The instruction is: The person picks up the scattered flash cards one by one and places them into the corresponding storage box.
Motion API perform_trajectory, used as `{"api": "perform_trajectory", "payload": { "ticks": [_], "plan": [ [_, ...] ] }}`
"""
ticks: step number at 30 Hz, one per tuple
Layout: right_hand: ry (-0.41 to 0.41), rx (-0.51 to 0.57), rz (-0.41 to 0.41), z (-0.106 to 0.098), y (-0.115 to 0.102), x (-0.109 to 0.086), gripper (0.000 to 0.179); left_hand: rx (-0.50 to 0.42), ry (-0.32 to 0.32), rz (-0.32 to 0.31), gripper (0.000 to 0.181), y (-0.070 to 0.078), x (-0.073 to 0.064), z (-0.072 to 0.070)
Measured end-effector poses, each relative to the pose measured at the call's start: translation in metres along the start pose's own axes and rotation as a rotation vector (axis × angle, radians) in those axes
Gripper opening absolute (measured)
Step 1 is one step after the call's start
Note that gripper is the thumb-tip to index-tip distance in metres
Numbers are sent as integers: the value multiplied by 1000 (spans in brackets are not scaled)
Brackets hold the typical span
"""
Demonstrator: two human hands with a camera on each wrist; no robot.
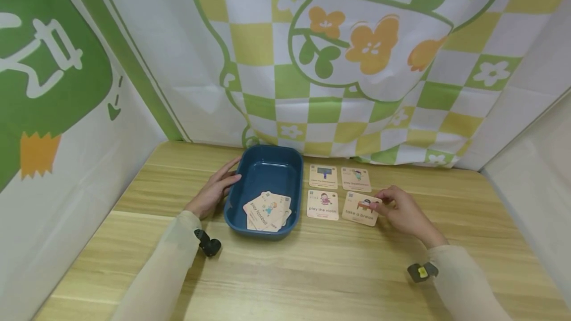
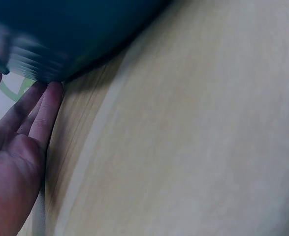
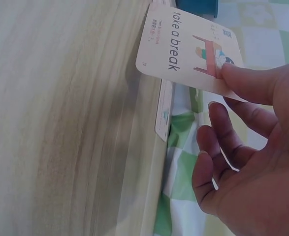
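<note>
My right hand (image 1: 403, 213) pinches the "take a break" card (image 1: 358, 210) between thumb and fingers at its right edge. In the right wrist view the card (image 3: 188, 49) is tilted and off the table, the other fingers loosely bent below it. My left hand (image 1: 217, 189) rests against the left side of a dark blue tray (image 1: 263, 155), thumb at the rim. The left wrist view shows its fingers (image 2: 46, 110) straight, touching the tray's outer wall (image 2: 85, 34). Inside the tray lies a loose pile of cards, "play football" (image 1: 269, 208) on top.
Right of the tray lie a "play the violin" card (image 1: 322, 205), a "play badminton" card (image 1: 356, 179) and a card with a blackboard picture (image 1: 323, 176). A patterned cloth (image 1: 321, 128) hangs behind the wooden table (image 1: 303, 281). White walls stand at both sides.
</note>
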State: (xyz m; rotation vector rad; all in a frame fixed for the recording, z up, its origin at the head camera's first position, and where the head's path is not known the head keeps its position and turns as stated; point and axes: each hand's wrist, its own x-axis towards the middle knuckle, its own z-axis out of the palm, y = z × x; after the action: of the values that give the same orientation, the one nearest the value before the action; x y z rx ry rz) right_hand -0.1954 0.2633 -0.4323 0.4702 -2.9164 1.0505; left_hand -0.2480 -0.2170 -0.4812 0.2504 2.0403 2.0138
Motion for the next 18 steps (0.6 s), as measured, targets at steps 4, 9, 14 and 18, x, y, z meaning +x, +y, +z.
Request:
{"api": "perform_trajectory", "payload": {
  "ticks": [4, 9, 14, 18],
  "plan": [
    [12, 5, -10, 0, -3, -1, 12, -3, 1, -2, 63, 0, 0, 0],
    [24, 20, -17, 0, -10, -1, 10, -12, 3, -1, 63, -1, 0, 0],
    [42, 35, -20, 0, -20, 0, 10, -12, 4, -4, 63, -1, 1, 0],
    [55, 38, -43, 1, -31, 1, 11, -5, 7, -7, 63, 0, 1, 0]
  ]
}}
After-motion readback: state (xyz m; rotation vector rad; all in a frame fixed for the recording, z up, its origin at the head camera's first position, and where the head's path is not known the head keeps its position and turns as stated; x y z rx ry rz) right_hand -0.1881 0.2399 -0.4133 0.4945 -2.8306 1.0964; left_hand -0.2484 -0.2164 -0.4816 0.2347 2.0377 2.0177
